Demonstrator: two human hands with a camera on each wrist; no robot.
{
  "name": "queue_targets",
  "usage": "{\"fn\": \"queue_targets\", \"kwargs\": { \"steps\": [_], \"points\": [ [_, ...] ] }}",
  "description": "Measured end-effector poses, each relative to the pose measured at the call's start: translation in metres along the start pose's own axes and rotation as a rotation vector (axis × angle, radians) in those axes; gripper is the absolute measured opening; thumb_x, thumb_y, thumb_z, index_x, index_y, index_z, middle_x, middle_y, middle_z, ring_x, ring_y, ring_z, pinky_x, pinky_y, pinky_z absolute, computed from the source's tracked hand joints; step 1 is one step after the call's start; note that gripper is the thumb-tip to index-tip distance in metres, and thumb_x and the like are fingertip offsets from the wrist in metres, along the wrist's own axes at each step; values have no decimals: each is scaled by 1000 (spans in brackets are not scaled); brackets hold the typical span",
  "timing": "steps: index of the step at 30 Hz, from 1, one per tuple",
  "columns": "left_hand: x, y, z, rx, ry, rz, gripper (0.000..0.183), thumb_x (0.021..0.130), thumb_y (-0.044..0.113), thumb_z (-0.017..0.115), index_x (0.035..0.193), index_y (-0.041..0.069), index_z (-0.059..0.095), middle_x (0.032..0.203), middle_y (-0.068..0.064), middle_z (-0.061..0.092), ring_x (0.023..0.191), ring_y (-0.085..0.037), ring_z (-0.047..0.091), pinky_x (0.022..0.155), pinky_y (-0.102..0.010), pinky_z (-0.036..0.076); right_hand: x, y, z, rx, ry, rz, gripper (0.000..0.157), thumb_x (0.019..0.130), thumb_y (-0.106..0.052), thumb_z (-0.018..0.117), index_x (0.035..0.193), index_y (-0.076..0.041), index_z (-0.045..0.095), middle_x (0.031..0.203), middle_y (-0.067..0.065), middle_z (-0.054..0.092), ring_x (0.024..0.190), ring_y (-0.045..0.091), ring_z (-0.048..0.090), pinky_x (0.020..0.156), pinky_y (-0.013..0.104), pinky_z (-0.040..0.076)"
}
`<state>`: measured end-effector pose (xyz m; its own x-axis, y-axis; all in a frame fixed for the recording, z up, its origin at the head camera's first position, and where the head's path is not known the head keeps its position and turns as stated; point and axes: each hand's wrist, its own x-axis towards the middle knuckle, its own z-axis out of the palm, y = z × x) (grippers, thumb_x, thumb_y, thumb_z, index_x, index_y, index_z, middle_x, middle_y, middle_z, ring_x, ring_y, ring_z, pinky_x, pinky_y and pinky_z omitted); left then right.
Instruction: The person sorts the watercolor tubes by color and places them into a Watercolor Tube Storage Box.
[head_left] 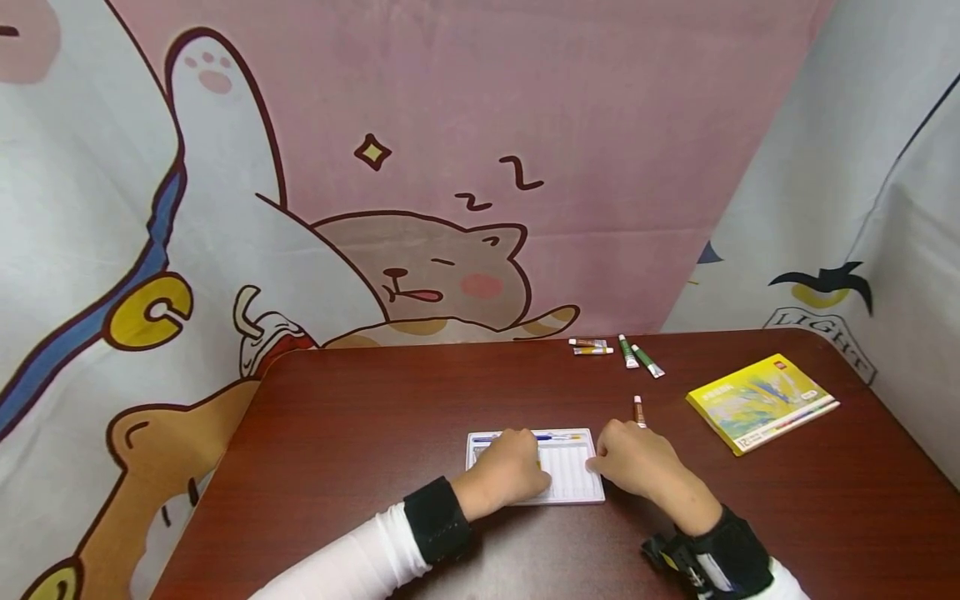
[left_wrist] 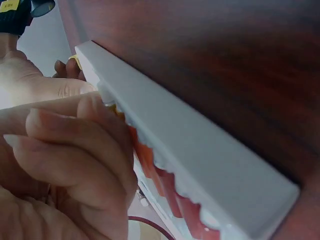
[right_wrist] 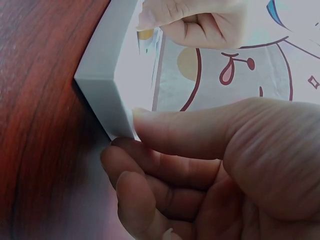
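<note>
A white plastic tray [head_left: 573, 498] with ridged slots lies on the table, a blue-handled paintbrush [head_left: 558, 437] along its far side. Orange and red paint tubes [left_wrist: 167, 187] fill slots at its left, largely hidden in the head view. Over the tray, my left hand [head_left: 508, 468] has curled fingers and pinches an ochre paint tube [right_wrist: 145, 34] down at the slots; most of that tube is covered. My right hand [head_left: 640, 461] grips the tray's right edge between thumb and forefinger. Just beyond that hand stands out a brown paint tube [head_left: 639, 410], partly hidden.
A yellow paint box [head_left: 765, 402] lies at the table's right. Toward the back edge are two green tubes [head_left: 647, 361], a yellow tube [head_left: 593, 351] and a brownish-red tube [head_left: 587, 342]. A printed cloth [head_left: 600, 167] hangs behind the table [head_left: 360, 408].
</note>
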<state>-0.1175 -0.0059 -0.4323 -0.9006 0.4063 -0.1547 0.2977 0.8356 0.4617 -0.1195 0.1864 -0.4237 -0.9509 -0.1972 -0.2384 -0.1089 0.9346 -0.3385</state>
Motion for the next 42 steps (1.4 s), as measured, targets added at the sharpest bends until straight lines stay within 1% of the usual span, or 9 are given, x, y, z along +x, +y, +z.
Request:
{"fn": "queue_targets", "kwargs": {
  "steps": [5, 10, 16, 19, 21, 29, 36, 39, 42],
  "points": [
    [1, 2, 0, 27, 1, 18, 41, 67, 11, 67, 46, 18, 33, 46, 11, 25, 41, -8, 29, 34, -24, 25, 0, 1, 1, 1, 3, -3, 22, 77, -28, 73, 60, -18, 63, 54, -4, 53, 49, 15, 45, 44, 31, 33],
    [1, 1, -1, -2, -8, 15, 45, 67, 14, 71, 45, 19, 32, 44, 12, 23, 39, -6, 29, 34, -22, 24, 0, 2, 1, 3, -1, -4, 23, 77, -28, 73, 60, -19, 62, 54, -4, 53, 49, 15, 45, 44, 30, 33],
    [1, 0, -2, -79, -26, -25, 47, 71, 20, 76, 40, 17, 41, 34, 10, 33, 29, -5, 36, 30, -20, 27, 0, 3, 0, 6, 0, -7, 23, 77, -29, 74, 59, -19, 62, 53, -4, 53, 49, 15, 44, 44, 31, 33],
    [-1, 0, -3, -125, -34, -22, 46, 73, 25, 77, 39, 16, 47, 32, 8, 38, 26, -5, 37, 29, -19, 26, 0, 3, 0, 6, 3, -7, 24, 77, -30, 73, 59, -19, 62, 53, -5, 53, 49, 15, 44, 44, 31, 32],
    [-3, -2, -3, -152, -32, -12, 47, 74, 24, 77, 39, 17, 47, 32, 9, 37, 26, -5, 36, 28, -19, 25, 0, 2, 0, 10, 3, -8, 24, 77, -29, 73, 59, -19, 62, 53, -4, 52, 49, 15, 44, 44, 31, 32],
    [-8, -12, -5, -129, 46, 18, 52, 71, 25, 77, 38, 19, 38, 39, 15, 24, 36, -2, 25, 33, -18, 17, 0, 2, -1, 6, -11, 6, 24, 78, -29, 73, 59, -19, 62, 53, -4, 52, 49, 14, 45, 45, 30, 33],
    [-8, -15, -4, -168, 52, 31, 49, 70, 27, 80, 39, 18, 42, 39, 16, 26, 36, -1, 27, 33, -18, 18, -2, 3, -3, 13, -5, -9, 27, 78, -30, 73, 57, -20, 60, 51, -5, 49, 47, 13, 43, 43, 28, 31],
    [-8, -17, -4, -174, 49, 30, 51, 71, 26, 79, 39, 18, 41, 39, 15, 25, 35, -1, 25, 32, -17, 17, 1, 5, -7, 39, 34, -26, 28, 80, -30, 72, 58, -19, 59, 50, -5, 47, 46, 12, 42, 42, 28, 30],
    [-9, -19, -3, -174, 49, 27, 51, 71, 26, 79, 38, 19, 41, 38, 15, 25, 34, 0, 25, 32, -18, 17, 14, 10, -15, 57, 124, -64, 23, 81, -30, 72, 65, -17, 61, 54, -4, 49, 48, 13, 43, 43, 29, 32]
  ]
}}
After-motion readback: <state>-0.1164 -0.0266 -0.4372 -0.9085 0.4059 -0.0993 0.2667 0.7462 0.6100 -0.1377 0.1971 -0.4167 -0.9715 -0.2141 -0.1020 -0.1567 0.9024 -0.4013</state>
